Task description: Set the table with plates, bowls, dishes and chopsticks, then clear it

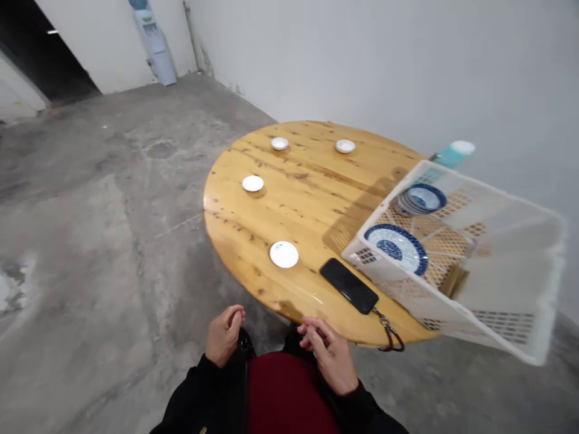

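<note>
My left hand (225, 335) hovers off the near edge of the round wooden table (289, 208), fingers curled in, with nothing visible in it. At the table's front edge, my right hand (331, 354) is held with fingers loosely bent and a little apart, also holding nothing I can see. Closest to both hands is a small white saucer (284, 254) lying on the tabletop. Farther back are more white saucers: one on the left (253, 183), plus a far-left saucer (279, 143) and a far-right saucer (345, 146).
A black phone (349, 285) with a dark red strap (391, 339) lies near the front edge. To the right, a white plastic basket (497, 199) holds stacked blue-and-white bowls (423, 199), a patterned plate (398, 248) and a brown bundle (454, 281). Behind it is a turquoise cylinder (455, 154).
</note>
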Demonstrator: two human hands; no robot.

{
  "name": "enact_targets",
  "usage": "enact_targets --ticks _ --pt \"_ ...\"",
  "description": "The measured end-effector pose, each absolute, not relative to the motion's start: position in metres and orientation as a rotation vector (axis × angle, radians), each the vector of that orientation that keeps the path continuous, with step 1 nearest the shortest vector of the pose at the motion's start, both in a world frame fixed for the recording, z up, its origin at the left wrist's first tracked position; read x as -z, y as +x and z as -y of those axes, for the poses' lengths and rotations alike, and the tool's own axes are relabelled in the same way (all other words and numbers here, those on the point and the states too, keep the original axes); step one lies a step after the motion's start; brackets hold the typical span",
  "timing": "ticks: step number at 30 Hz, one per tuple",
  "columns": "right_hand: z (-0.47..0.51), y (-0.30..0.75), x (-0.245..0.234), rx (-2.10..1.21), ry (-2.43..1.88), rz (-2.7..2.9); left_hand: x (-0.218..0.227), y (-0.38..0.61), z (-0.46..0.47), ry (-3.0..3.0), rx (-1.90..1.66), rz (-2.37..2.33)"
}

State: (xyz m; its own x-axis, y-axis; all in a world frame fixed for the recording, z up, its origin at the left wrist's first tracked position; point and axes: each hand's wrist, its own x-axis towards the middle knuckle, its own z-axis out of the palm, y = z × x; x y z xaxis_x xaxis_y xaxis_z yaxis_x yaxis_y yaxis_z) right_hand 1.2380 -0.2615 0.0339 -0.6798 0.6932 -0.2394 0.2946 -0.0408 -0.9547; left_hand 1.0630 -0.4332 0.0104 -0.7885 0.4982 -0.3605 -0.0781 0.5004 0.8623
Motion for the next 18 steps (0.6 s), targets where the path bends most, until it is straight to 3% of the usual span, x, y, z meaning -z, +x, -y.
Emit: enact_targets --ticks 8,18 --pt "0.347 1.126 -0.035 -1.887 -0.451 2.474 -0.008 1.039 0.589 -0.221 -1.436 -2.346" --pt "0.386 1.007 -0.011 -1.799 -0.222 2.729 -0.003 0.952 0.605 -0.06 -1.459 -2.388"
